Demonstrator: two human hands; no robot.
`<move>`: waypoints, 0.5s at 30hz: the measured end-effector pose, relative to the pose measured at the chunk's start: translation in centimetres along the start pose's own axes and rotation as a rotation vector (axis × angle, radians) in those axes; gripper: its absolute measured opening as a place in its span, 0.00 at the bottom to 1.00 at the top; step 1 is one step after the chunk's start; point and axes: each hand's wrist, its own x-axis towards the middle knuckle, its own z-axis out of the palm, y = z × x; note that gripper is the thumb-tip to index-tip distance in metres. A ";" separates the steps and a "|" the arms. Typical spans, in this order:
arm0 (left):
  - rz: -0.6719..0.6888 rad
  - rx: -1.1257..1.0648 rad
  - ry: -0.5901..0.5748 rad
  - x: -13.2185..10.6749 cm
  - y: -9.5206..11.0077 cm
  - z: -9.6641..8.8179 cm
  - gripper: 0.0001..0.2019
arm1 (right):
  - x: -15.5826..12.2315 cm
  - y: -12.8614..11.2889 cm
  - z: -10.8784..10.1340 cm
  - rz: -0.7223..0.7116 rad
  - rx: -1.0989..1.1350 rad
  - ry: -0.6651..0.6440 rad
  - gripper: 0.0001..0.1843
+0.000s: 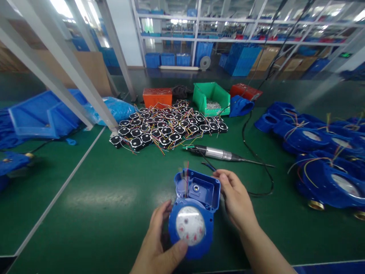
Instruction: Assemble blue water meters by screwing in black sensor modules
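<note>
A blue water meter [194, 213] with a round white dial and an open box-shaped top stands near the front edge of the green table [114, 190]. Thin coloured wires stick up from its open compartment. My left hand [158, 239] grips the meter's round body from the left, thumb on the lower rim. My right hand [235, 198] is curled against the meter's upper right side, fingers closed on its edge. An electric screwdriver [219, 153] with a black cable lies just beyond the meter.
A heap of several small black modules with coloured wires [168, 127] lies mid-table. Behind stand an orange bin [157, 97], a green bin [211, 97] and a red box [245, 91]. Several blue meters [319, 152] crowd the right; blue trays [42, 114] sit left.
</note>
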 end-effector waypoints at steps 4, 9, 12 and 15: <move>0.112 0.109 0.027 1.9 1.1 -0.5 0.46 | -1.8 1.4 0.2 0.129 0.173 0.013 0.31; 0.244 0.217 -0.174 5.9 4.3 -0.5 0.46 | -3.4 2.3 1.7 0.255 0.515 -0.058 0.31; 0.180 0.163 -0.336 6.9 5.1 0.4 0.44 | -3.6 2.3 2.4 0.296 0.613 -0.072 0.27; 0.129 0.111 -0.381 6.8 5.1 0.9 0.42 | -3.6 2.0 2.7 0.358 0.640 -0.020 0.26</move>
